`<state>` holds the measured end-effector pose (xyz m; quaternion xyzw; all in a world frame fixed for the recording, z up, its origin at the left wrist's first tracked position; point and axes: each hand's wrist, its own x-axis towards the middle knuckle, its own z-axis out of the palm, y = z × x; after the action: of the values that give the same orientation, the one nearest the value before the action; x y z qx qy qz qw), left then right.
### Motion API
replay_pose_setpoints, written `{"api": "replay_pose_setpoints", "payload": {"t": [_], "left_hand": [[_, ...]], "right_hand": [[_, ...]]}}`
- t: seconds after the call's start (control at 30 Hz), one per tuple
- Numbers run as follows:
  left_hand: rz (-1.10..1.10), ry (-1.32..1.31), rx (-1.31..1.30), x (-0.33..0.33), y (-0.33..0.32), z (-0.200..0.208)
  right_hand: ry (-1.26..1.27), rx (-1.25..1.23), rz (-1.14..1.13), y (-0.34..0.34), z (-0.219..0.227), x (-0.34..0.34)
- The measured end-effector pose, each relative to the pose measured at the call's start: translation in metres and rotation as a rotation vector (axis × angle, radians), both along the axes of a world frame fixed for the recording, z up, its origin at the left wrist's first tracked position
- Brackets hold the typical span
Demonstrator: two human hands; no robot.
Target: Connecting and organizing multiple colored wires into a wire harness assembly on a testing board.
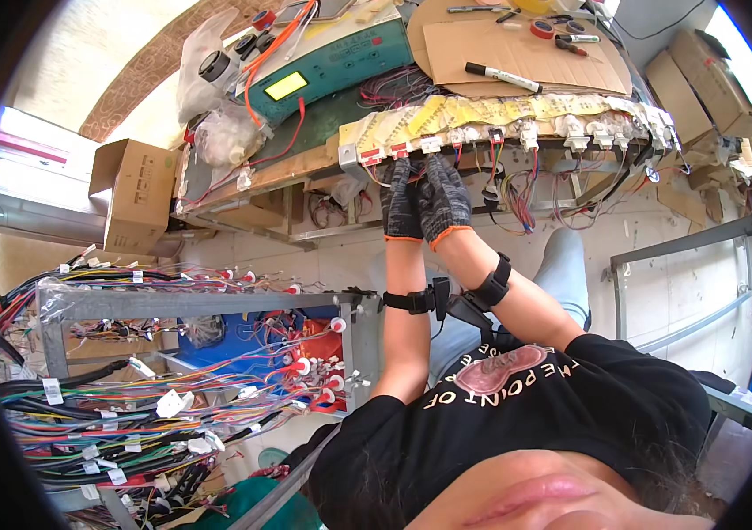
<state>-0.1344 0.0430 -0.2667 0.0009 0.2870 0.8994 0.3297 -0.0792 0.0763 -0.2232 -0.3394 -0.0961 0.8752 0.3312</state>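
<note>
My left hand (400,205) and my right hand (444,201), in dark grey knit gloves with orange cuffs, are side by side at the bench's front edge. Both have their fingers drawn together just under a row of plug connectors. Above my left fingertips is a red-and-white connector (400,150); a white connector (430,144) sits just above my right fingertips. Whatever the fingers pinch is hidden by the gloves. Yellow tape (464,112) runs along the connector strip. To the right, thin coloured wires (521,210) hang from other connectors.
A teal test box (332,71) with a lit screen stands on the bench. A black-and-white marker (504,78) lies on cardboard (526,53). At left, a metal rack (190,305) carries many wire harnesses (128,415). An open carton (137,194) stands behind. Another metal frame (702,243) is at right.
</note>
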Motion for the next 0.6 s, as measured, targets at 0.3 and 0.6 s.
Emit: {"api": "replay_pose_setpoints", "payload": {"t": [0.3, 0.6], "left_hand": [[-0.087, 0.053, -0.100, -0.001, -0.003, 0.001], [-0.146, 0.030, -0.023, 0.001, 0.002, -0.002]], "right_hand": [[0.072, -0.119, 0.280, 0.017, -0.004, 0.000], [0.192, -0.387, 0.374, 0.032, -0.005, 0.001]]}}
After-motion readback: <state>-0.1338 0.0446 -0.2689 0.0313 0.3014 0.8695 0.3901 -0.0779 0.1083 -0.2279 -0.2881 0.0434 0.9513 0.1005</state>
